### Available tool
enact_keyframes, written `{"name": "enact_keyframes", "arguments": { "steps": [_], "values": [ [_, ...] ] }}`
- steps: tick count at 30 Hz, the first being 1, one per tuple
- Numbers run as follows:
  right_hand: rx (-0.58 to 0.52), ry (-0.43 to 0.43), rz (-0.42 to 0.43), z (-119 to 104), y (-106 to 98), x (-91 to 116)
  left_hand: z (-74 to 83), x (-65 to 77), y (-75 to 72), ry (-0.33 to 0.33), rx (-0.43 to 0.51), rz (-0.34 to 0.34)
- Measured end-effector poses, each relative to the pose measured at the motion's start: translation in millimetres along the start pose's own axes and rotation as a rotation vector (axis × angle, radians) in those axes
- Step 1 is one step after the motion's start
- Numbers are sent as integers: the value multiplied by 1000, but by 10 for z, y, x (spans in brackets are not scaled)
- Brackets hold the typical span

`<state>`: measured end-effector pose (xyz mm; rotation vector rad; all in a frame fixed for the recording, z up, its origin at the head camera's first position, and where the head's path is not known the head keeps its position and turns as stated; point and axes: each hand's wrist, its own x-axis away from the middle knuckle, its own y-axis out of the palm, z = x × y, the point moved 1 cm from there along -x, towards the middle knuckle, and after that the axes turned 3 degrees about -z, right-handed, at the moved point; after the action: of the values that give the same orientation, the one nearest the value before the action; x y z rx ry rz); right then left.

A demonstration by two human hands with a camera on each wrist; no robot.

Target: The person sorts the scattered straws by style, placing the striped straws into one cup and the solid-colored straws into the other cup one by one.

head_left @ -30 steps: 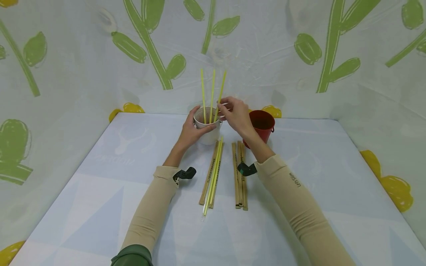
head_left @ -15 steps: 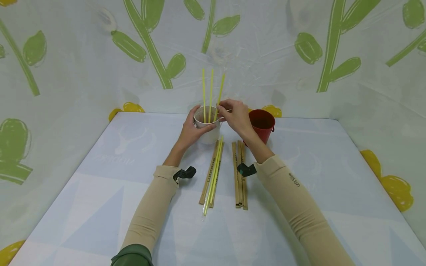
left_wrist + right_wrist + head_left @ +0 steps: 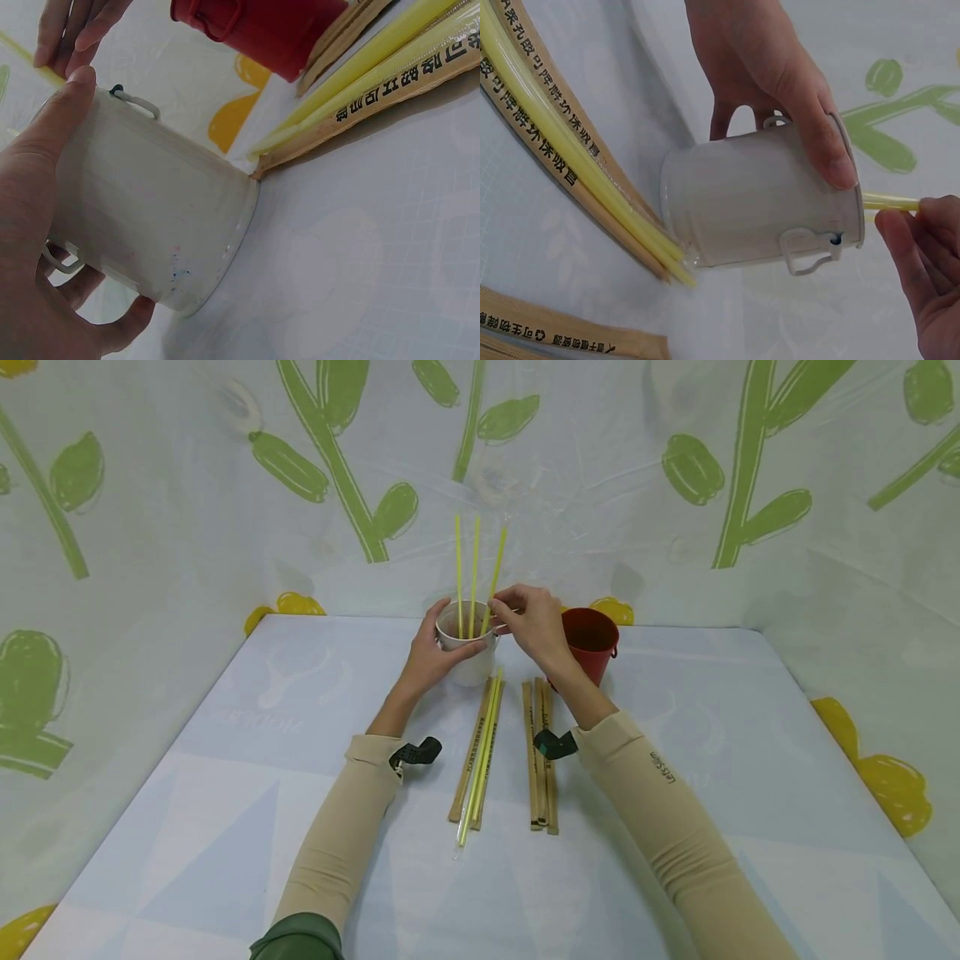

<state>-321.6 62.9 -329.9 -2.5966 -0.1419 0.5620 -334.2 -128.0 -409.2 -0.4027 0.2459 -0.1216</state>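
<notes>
A white metal bucket (image 3: 472,667) with small side handles stands near the back of the table. My left hand (image 3: 437,652) grips it round its side, thumb near the rim in the left wrist view. Three yellow straws rise from the bucket. The rightmost yellow straw (image 3: 497,560) leans right, and my right hand (image 3: 531,620) pinches it just above the rim between thumb and fingers. In the right wrist view that pinched straw (image 3: 889,202) shows between the fingertips and the bucket mouth. The straws' lower ends are hidden inside the bucket.
A red bucket (image 3: 591,639) stands right of the white one, partly behind my right forearm. In front lie yellow straws (image 3: 480,768) in clear wrap over brown paper-wrapped straws (image 3: 461,797). Several more paper-wrapped straws (image 3: 541,760) lie to their right. A patterned wall backs the table.
The pinched straw has sunk slightly lower and its top has shifted a little left. The other two straws shifted slightly. Both hands stay almost in place.
</notes>
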Motion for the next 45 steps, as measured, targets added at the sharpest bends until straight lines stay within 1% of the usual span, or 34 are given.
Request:
{"name": "enact_keyframes", "arguments": {
  "steps": [11,19,22,27,29,34,37,42,44,45],
  "values": [
    [-25,10,21,7,-21,18,23,6,10,5,-5,4],
    [-30,2,22,-2,-79,67,36,-4,19,13,-2,4],
    [-28,6,3,-11,-100,114,29,-6,25,11,-1,2],
    [-11,-10,-59,-33,-129,218,29,-4,28,12,-2,9],
    [-13,-4,-85,-41,-142,262,31,-6,23,13,-4,14],
    [-16,79,-152,-62,-174,382,32,-15,10,14,-11,20],
    [18,144,-210,-51,-166,463,35,-18,5,14,-11,20],
    [90,284,-329,21,-89,614,19,-13,7,9,-14,22],
    [114,318,-361,53,-46,671,9,-6,12,3,-18,23],
    [120,322,-373,66,-25,696,2,-3,16,1,-19,23]
  ]
}}
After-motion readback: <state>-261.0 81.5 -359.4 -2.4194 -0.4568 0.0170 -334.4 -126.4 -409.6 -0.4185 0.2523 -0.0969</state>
